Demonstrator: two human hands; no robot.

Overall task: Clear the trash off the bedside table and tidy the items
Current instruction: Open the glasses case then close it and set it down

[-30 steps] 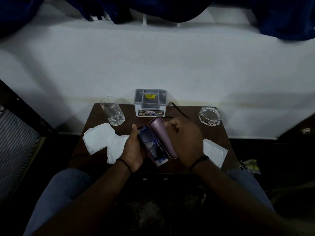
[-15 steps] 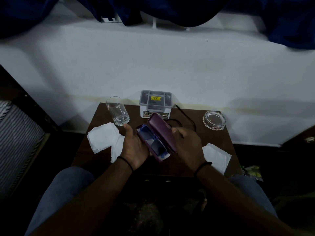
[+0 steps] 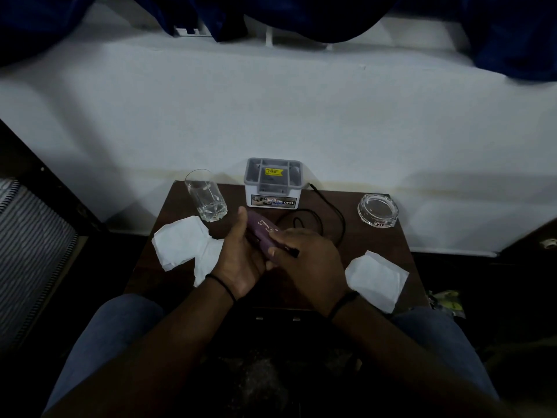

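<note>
**Both hands close around a purple case over the middle of the counter**

The left hand (image 3: 241,260) wraps the near-left side of a purple oblong hard-shell spectacle case (image 3: 262,233), thumb stretched up along its far end, fingers curled underneath. The right hand (image 3: 310,260) covers the case's near-right end from above, its fingers (image 3: 278,251) bent down over the lid. The case looks closed, its lid showing pale lettering, and it lies slanted, far end toward the back-left. Whether it rests on the dark brown wooden counter (image 3: 376,239) or is held just above it cannot be told. Each wrist carries a thin black band.

Just behind the right hand a thin black cord (image 3: 319,206) loops on the counter and trails toward the back edge. Left of the left hand, touching its wrist side, lies a crumpled white paper tissue (image 3: 184,242), near the left edge. A second white tissue (image 3: 376,280) lies near the front-right corner, overhanging the edge slightly.

At the back edge, in the middle, stands a grey and white plastic organiser box (image 3: 273,188) with compartments on top and a yellow sticker. An upright clear faceted drinking glass (image 3: 206,196) stands beside it toward the back-left corner. A round clear glass ashtray (image 3: 377,210) sits near the back-right corner, well apart from the hands.

Blue-clad knees flank the front edge.
</note>
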